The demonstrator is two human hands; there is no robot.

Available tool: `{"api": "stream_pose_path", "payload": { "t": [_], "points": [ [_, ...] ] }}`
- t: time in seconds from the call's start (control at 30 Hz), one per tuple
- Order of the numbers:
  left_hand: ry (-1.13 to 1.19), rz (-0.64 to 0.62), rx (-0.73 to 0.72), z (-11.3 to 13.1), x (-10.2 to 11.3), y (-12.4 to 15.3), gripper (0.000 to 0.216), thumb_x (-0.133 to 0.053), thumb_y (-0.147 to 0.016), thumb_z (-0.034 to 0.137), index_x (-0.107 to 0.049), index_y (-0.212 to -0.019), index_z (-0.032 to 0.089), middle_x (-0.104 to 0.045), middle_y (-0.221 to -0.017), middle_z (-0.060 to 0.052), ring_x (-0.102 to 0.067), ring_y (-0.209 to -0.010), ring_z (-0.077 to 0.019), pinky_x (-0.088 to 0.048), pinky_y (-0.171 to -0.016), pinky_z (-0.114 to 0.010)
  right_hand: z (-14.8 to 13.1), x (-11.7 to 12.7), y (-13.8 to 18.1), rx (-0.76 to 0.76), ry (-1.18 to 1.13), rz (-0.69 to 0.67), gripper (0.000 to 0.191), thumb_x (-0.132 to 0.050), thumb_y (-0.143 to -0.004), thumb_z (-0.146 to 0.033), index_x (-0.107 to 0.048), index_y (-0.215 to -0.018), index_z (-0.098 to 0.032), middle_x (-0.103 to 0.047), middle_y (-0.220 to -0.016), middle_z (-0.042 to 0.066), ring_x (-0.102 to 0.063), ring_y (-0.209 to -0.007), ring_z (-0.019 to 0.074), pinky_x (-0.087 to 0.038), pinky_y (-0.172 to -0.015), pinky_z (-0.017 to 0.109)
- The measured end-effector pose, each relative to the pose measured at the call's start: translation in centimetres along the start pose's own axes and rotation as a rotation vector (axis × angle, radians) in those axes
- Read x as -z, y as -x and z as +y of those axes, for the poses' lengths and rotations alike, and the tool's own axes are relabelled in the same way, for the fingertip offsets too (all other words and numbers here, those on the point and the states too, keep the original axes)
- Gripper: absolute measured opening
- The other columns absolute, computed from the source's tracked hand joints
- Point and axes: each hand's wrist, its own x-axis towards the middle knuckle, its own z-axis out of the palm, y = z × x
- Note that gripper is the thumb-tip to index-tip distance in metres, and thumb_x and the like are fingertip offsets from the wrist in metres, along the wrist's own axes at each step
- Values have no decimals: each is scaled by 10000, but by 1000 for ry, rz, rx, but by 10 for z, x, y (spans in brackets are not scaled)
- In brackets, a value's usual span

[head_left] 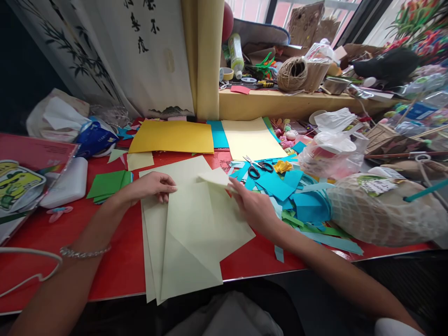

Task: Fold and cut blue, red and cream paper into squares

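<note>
A stack of pale green paper sheets (pixel 189 233) lies on the red table (pixel 115 261) in front of me, the top sheet turned at an angle. My left hand (pixel 154 185) rests on the sheets' upper left, fingers curled down onto the paper. My right hand (pixel 250 203) pinches the top sheet's upper right corner (pixel 217 177) and lifts it into a fold. Black-handled scissors (pixel 257 167) lie just beyond my right hand.
Yellow (pixel 171 136) and cream (pixel 250 137) sheets lie at the back. Blue and green paper scraps (pixel 301 200) pile to the right, by a netted bundle (pixel 378 212) and plastic bags (pixel 332 144). Green squares (pixel 107 184) and a white box (pixel 66 184) sit left. A cluttered sill (pixel 297 100) runs behind.
</note>
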Motion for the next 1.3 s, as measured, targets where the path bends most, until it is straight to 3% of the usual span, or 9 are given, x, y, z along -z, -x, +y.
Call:
{"api": "stream_pose_path", "payload": {
  "t": [0.07,0.17,0.37,0.5,0.7,0.8,0.93,1.1,1.3],
  "points": [
    [74,52,27,1,-4,-1,258,-772,-559,361,-649,-690,176,-652,-550,-43,-609,-491,-164,-489,-490,-259,-4,14,0,-18,18,108,473,-240,-961,-338,-396,-1378,-181,-701,-828,103,-650,-684,208,-403,-554,285],
    [161,111,23,4,-16,-2,294,-776,-557,376,-640,-695,155,-665,-538,-58,-623,-494,-167,-503,-521,-266,-20,24,6,143,7,158,457,-260,-962,-326,-448,-1342,-156,-706,-893,109,-656,-763,190,-438,-595,273],
    [233,137,58,5,-30,-4,356,-687,-657,465,-626,-771,134,-705,-672,-85,-676,-638,-188,-543,-642,-290,-56,-3,24,628,93,66,404,-330,-907,-93,-444,-1283,4,-618,-1161,177,-608,-1025,227,-528,-688,303],
    [250,156,58,5,-29,-3,437,-601,-709,552,-617,-805,126,-688,-690,-88,-672,-637,-197,-545,-618,-300,-67,-20,30,638,129,33,385,-336,-940,-185,-476,-1233,22,-639,-1083,208,-604,-1026,248,-550,-708,329],
    [92,125,-40,5,-32,-5,360,-709,-640,434,-624,-844,150,-615,-559,-3,-566,-463,-124,-465,-481,-239,-65,-20,27,713,6,-17,459,-401,-927,-373,-530,-1174,-9,-608,-1145,203,-558,-1110,285,-516,-851,379],
    [98,186,-144,8,-32,-2,304,-698,-658,401,-624,-839,168,-568,-574,25,-521,-449,-100,-419,-451,-224,-51,-10,10,601,-190,-16,503,-446,-889,-465,-520,-1214,-88,-568,-1241,152,-501,-1192,263,-450,-974,394],
    [118,283,-324,16,-32,6,248,-670,-707,385,-644,-864,194,-523,-648,29,-425,-470,-63,-342,-422,-200,-21,5,-23,114,-574,120,652,-592,-803,-442,-362,-1364,-204,-387,-1415,125,-331,-1322,278,-358,-1045,477],
    [245,358,-417,20,-41,10,286,-682,-719,350,-620,-950,193,-497,-622,41,-414,-454,-62,-357,-448,-214,-3,6,-34,-160,-1250,-329,420,-595,-795,-420,-588,-1140,-181,-652,-1093,111,-660,-914,227,-568,-742,359],
    [301,391,-503,27,-51,16,268,-655,-749,299,-623,-1000,210,-497,-617,39,-475,-488,-82,-416,-482,-222,-10,2,-27,-292,-1354,-263,310,-654,-747,-409,-669,-941,-169,-688,-978,98,-680,-786,204,-570,-705,340]
  ]
}}
